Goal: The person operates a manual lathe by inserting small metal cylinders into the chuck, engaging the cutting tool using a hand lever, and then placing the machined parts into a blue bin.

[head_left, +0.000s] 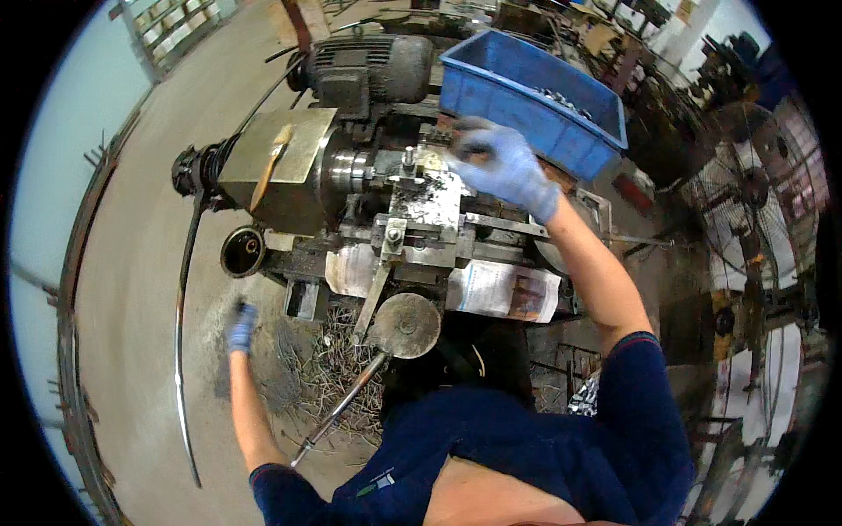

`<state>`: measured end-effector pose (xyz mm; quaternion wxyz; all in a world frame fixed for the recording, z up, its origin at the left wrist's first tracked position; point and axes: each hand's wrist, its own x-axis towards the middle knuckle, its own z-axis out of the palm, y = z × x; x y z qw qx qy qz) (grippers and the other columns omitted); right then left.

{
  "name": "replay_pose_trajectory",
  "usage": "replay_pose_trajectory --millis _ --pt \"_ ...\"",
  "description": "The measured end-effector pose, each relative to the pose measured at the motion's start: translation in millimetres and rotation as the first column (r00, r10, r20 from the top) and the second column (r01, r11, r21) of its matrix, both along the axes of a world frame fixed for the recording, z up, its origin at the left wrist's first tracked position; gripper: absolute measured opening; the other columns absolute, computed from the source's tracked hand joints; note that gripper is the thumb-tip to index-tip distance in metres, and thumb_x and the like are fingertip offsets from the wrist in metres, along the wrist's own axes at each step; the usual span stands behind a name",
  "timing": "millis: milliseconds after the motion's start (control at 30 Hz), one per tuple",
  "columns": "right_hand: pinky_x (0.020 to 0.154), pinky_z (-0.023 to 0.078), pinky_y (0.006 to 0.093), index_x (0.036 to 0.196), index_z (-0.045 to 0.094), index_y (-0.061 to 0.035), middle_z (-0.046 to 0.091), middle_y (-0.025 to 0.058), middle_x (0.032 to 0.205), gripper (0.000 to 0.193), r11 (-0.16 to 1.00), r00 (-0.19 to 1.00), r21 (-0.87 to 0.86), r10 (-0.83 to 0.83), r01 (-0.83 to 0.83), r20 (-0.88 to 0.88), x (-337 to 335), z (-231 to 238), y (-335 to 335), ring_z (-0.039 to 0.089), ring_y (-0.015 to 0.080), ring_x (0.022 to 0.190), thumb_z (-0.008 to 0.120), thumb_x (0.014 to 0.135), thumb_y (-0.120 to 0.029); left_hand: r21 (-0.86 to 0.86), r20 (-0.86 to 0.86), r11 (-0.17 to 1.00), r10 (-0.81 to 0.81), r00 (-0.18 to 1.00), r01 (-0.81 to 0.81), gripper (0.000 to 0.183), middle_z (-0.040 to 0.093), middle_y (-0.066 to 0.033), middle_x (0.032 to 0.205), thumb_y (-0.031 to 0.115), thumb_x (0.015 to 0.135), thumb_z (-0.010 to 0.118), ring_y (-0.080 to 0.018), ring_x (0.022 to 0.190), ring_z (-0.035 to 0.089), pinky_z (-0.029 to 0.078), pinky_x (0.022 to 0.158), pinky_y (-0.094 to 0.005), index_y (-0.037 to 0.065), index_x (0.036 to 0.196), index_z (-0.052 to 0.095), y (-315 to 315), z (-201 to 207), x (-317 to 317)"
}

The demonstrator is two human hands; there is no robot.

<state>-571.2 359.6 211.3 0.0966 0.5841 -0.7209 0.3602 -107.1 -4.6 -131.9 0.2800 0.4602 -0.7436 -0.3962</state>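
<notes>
My right hand, in a light blue glove with dark fingertips, is over the right end of a small metal lathe. Its fingers look curved but are smeared by motion, so I cannot tell what they hold. Just left of it are the chip-covered slide and the shiny spindle nose. My left hand, gloved the same way, hangs low to the left, apart from the lathe and below a round dark cup-like opening. Its fingers are too small and dark to read.
A brush lies on the lathe's boxy cover. Behind stand a motor and a blue crate with small metal pieces. A round plate and long lever are near me. Scrap litters the floor; a fan stands right.
</notes>
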Motion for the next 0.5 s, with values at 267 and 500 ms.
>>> replay_pose_trajectory --millis 267,500 --pt "0.072 0.05 0.0328 0.082 0.067 0.002 0.066 0.0163 0.089 0.034 0.766 0.804 0.361 -0.59 0.532 0.069 -70.8 -65.7 219.5 0.065 0.0251 0.079 0.073 0.073 -0.031 -0.097 0.904 0.73 -0.22 0.367 0.677 0.026 0.066 -0.0143 0.092 0.033 0.08 0.053 -0.0349 0.088 0.062 0.049 0.073 -0.0462 0.017 0.096 0.065 47.6 33.9 -146.9" --pt "0.089 0.045 0.0355 0.12 0.054 -0.0046 0.057 0.0166 0.118 0.062 0.479 0.648 0.448 -0.654 0.755 -0.391 -156.3 -129.3 356.2 0.058 0.0307 0.104 0.066 0.073 -0.044 -0.068 0.781 0.853 -0.278 0.559 0.518 0.024 0.066 -0.0136 0.092 0.027 0.078 0.06 -0.032 0.086 0.063 0.05 0.075 -0.0401 0.013 0.097 0.067 45.5 53.7 -116.2"
